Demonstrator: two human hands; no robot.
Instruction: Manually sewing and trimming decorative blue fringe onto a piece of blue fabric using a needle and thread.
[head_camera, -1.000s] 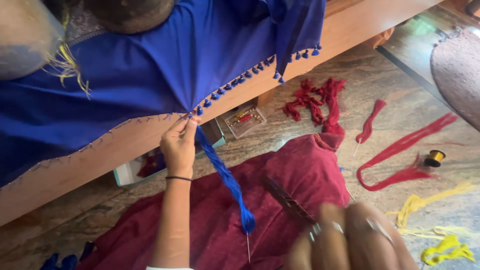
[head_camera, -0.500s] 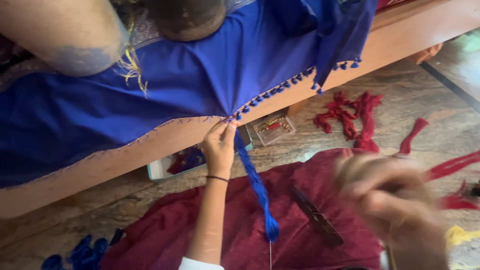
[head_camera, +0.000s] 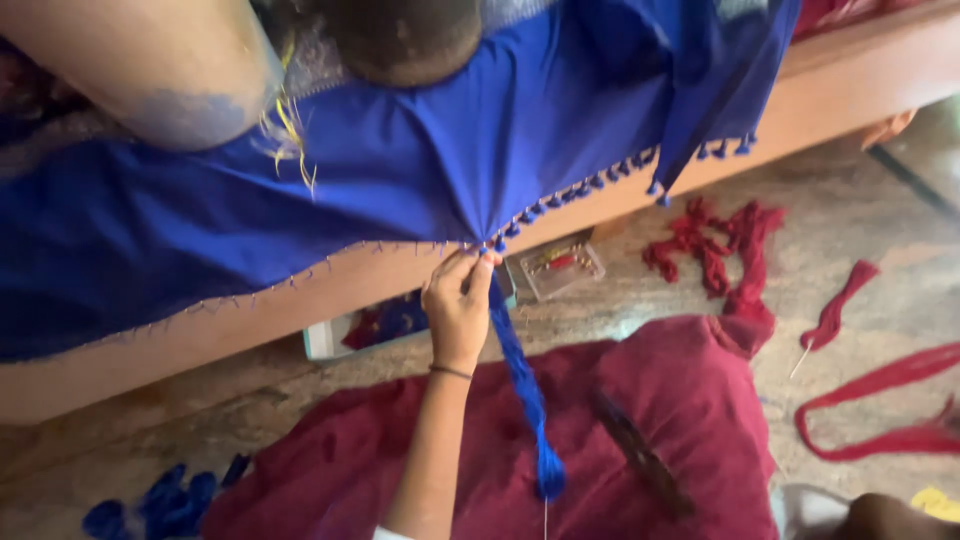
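One left hand (head_camera: 458, 305) pinching blue thread bundle (head_camera: 522, 385) — hanging long-axis downward, slightly rightward

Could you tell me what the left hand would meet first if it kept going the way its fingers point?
The left hand points up at the blue cloth's tasselled edge; its fingertips look already at it, though depth is unclear.

Left hand (head_camera: 458, 305) raised on an outstretched arm, fingers (head_camera: 470, 270) pinched together; right hand unseen.

The right hand, blurred over the red cloth (head_camera: 560, 450) earlier, has dropped out of view, and the scene has slid right.
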